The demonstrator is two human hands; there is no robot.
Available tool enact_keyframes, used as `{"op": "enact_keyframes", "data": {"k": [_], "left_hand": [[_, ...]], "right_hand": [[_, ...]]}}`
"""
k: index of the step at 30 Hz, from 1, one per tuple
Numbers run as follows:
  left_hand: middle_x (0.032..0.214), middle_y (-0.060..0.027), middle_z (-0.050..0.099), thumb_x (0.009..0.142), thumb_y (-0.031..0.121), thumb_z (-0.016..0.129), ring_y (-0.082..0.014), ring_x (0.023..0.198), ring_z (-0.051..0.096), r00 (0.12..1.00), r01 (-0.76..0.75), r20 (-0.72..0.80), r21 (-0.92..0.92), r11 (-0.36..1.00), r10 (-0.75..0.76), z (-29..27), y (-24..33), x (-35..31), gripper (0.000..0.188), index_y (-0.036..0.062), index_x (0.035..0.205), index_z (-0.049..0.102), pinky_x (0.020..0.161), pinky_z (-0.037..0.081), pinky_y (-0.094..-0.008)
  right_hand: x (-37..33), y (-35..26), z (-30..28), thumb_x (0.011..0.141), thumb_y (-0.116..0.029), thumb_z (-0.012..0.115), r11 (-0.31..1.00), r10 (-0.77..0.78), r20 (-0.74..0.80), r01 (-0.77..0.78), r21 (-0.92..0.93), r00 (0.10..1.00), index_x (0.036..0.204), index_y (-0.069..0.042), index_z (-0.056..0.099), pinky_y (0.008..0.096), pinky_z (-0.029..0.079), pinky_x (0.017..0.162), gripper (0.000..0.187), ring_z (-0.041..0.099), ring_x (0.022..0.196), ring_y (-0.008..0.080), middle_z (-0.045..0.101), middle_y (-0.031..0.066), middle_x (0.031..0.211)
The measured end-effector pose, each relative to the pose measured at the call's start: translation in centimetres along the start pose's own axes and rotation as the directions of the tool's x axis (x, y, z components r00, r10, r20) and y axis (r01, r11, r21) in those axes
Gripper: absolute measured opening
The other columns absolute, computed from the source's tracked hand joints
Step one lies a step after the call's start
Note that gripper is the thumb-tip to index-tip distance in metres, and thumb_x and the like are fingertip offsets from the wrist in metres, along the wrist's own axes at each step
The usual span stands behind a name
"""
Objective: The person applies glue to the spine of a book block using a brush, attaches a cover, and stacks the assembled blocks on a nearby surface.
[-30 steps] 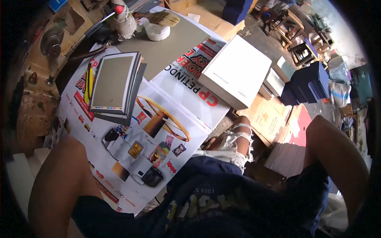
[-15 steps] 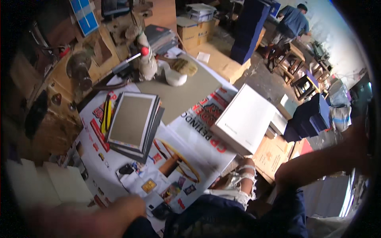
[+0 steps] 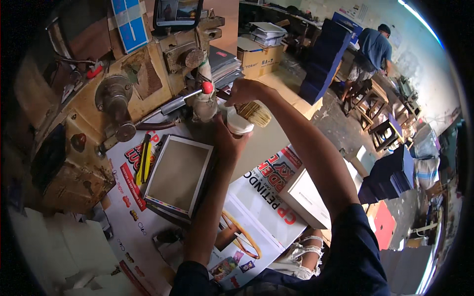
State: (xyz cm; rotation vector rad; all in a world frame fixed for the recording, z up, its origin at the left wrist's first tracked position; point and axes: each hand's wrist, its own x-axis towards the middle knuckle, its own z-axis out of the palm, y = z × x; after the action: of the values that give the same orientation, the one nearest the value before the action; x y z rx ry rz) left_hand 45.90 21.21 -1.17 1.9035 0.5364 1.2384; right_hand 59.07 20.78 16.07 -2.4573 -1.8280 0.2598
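1. Our left hand (image 3: pixel 231 142) is clasping the white cup (image 3: pixel 240 127).
2. Our right hand (image 3: pixel 248 92) is hovering by the brush (image 3: pixel 258 116) over its rim, grip unclear.
3. Apparently handling both, we are needing a steady cup next.

Crowded, worn and brightest at the right

A thin, straight white tube light (image 3: pixel 421 19) glows against a pale bluish-white plaster wall (image 3: pixel 422 74). Below lies a scuffed dark-grey floor (image 3: pixel 335 127), holding a brown wooden stool (image 3: pixel 378 92) and a purple-topped wooden stool (image 3: pixel 394 126). A long dark table (image 3: pixel 301 18) stands farther back.
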Motion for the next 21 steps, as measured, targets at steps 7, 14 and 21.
{"op": "enact_keyframes", "data": {"k": [7,14,21], "left_hand": [[0.121,-0.0235,0.056,0.06,0.024,0.092,-0.0384,0.11,0.059,0.997,-0.075,0.016,0.055,0.996,0.074,-0.4,-0.5,-0.2,0.092,-0.0023,0.132,0.04,0.096,0.047,-0.0476],[0.115,-0.0239,0.059,0.063,0.028,0.091,-0.0394,0.106,0.061,0.991,-0.131,-0.029,0.045,0.99,0.133,0.9,0.4,0.4,0.089,-0.0034,0.13,0.042,0.092,0.049,-0.0479],[0.108,-0.0258,0.061,0.066,0.032,0.089,-0.0422,0.096,0.063,0.989,-0.145,0.005,0.111,0.983,0.145,0.4,0.4,0.3,0.087,-0.0061,0.128,0.042,0.086,0.051,-0.0486]], "right_hand": [[-3.5,1.2,-6.6,0.085,-0.031,0.075,0.984,-0.177,-0.199,0.175,-0.029,0.964,0.085,-0.002,0.074,0.0312,0.054,0.068,0.029,0.069,0.072,0.0141,0.074,0.0093,0.081],[-4.4,5.2,-3.3,0.085,-0.022,0.077,0.757,-0.205,-0.518,0.47,0.454,0.83,0.082,-0.004,0.072,0.0332,0.052,0.063,0.019,0.067,0.069,0.0121,0.073,0.008,0.079],[-5.1,2.0,0.6,0.076,-0.02,0.077,0.962,-0.107,-0.453,0.208,0.179,0.885,0.081,-0.003,0.072,0.034,0.054,0.066,0.018,0.069,0.072,0.0219,0.071,0.0117,0.077]]}}
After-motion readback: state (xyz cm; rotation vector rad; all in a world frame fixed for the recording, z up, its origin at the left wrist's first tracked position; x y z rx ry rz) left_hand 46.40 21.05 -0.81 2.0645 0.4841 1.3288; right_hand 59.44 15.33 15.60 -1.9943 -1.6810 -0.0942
